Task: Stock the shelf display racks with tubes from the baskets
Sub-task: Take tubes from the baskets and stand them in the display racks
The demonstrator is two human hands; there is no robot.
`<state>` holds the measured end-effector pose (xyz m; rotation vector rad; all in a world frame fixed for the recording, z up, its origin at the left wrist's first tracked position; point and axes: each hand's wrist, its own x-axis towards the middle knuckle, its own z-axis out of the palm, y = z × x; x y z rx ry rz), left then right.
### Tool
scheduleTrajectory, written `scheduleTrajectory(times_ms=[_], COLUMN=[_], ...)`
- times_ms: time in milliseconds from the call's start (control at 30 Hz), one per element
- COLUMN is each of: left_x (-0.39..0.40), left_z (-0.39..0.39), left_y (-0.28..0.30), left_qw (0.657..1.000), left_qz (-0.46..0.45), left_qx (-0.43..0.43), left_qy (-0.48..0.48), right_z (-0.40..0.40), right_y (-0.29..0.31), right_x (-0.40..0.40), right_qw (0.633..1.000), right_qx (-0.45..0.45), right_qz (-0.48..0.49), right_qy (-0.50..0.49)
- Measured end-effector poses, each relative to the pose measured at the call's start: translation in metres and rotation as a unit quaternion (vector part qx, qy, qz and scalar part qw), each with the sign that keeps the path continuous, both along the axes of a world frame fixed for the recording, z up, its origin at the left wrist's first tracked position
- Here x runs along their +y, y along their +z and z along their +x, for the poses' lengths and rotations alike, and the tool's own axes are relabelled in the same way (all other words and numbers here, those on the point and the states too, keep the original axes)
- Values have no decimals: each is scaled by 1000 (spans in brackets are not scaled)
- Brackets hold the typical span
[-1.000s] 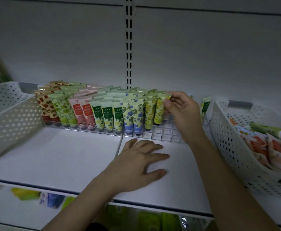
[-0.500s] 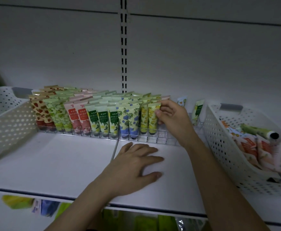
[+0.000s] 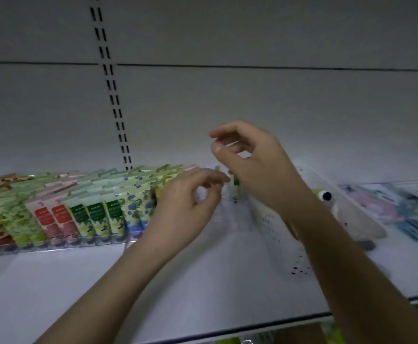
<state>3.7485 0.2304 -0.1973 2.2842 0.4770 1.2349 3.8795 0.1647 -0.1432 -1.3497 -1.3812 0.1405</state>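
**Both hands up at the rack's right end**

Far left, the tubes (image 3: 83, 209) stand upright in the clear display rack (image 3: 54, 244) at the back of the white shelf (image 3: 54, 294), packed in rows: red hearts, green leaves, pink, dark green, then blue flowers. The yellow ones past those are mostly hidden behind my hand.

My left hand (image 3: 185, 207) is raised off the shelf in front of the rack's right end, fingers loosely curled with the tips drawn toward the thumb. I can see nothing between them, though the blur makes it hard to be sure.

Just beside it and higher, my right hand (image 3: 252, 165) hangs with thumb and forefinger bent toward each other, a gap between them, gripping nothing I can make out. Below it a single green tube (image 3: 236, 187) stands at the rack's right end.

Right of my forearm sits the white perforated basket (image 3: 277, 227), blurred, with a green tube with a black cap (image 3: 323, 194) lying in it. Farther right, flat packets (image 3: 389, 209) lie on the shelf.
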Motion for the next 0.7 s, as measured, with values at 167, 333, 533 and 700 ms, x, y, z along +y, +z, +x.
scheduleTrajectory(times_ms=[167,333,533,700], left_x=[-9,-9,13,20], left_z=[55,101,145,165], left_y=[15,11,15,18], left_qw=[999,996,983,976], left_qz=[-4,-21,-9,28], left_qx=[36,80,179,216], left_qy=[-38,-45,-31,-21], right_z=[74,142,163,158], right_y=[14,3,-19,-38], right_x=[-39,-59,-62,-52], right_qw=[985,938,838,736], right_qx=[-49,-161,-321,-460], right_qz=[-97,-213,-387,-451], right_qy=[-134,-222,-212,-211])
